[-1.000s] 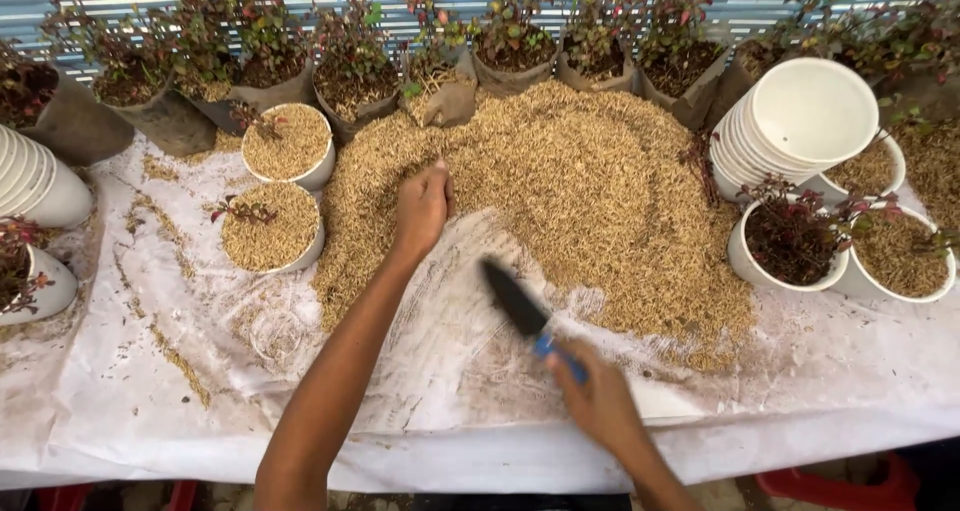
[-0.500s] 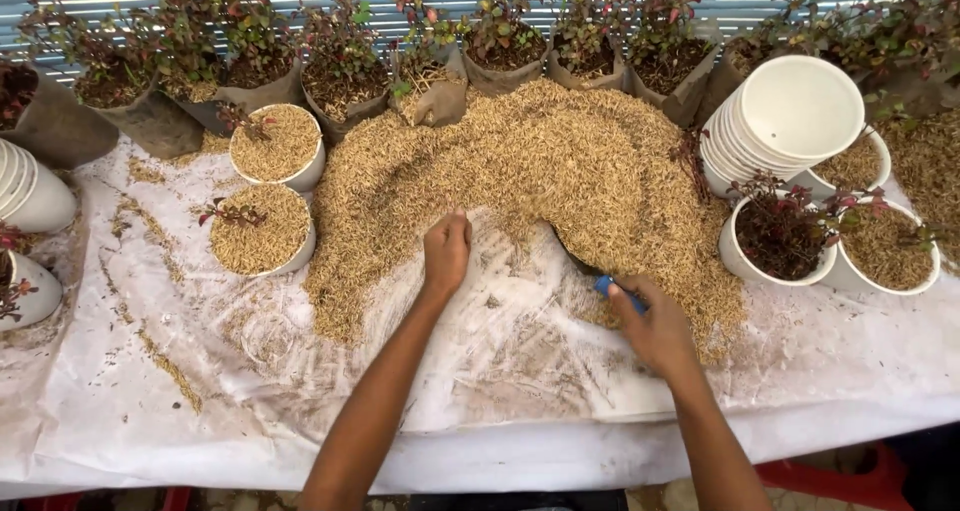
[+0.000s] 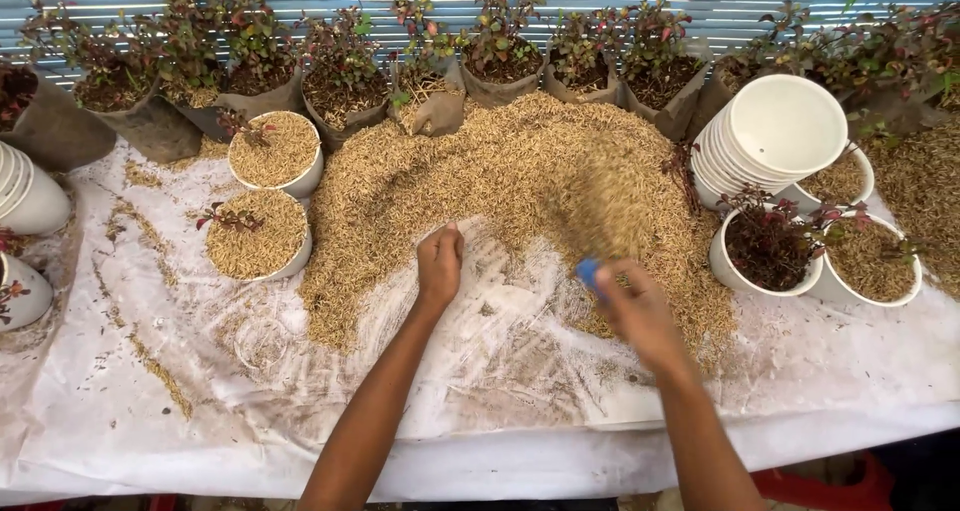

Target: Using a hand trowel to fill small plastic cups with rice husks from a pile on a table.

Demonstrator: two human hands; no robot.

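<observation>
A big heap of tan husks [image 3: 520,186] covers the middle of a white plastic sheet [image 3: 500,411]. My left hand [image 3: 440,263] rests palm down at the heap's near edge, fingers together, holding nothing. My right hand [image 3: 635,311] is blurred and grips a trowel by its blue handle [image 3: 588,269]; the blade is buried in a blur of flying husks [image 3: 605,206] on the heap's right side.
Two white pots filled with husks [image 3: 275,151] [image 3: 258,236] stand at the left. A stack of empty white pots [image 3: 775,136] lies tilted at the right, beside a potted plant [image 3: 765,251] and a husk-filled pot [image 3: 870,261]. Dark bags with seedlings [image 3: 350,86] line the back.
My right hand swung the trowel from the bare sheet up into the heap's right side, throwing husks. My left hand drew back toward me from the heap to its near edge.
</observation>
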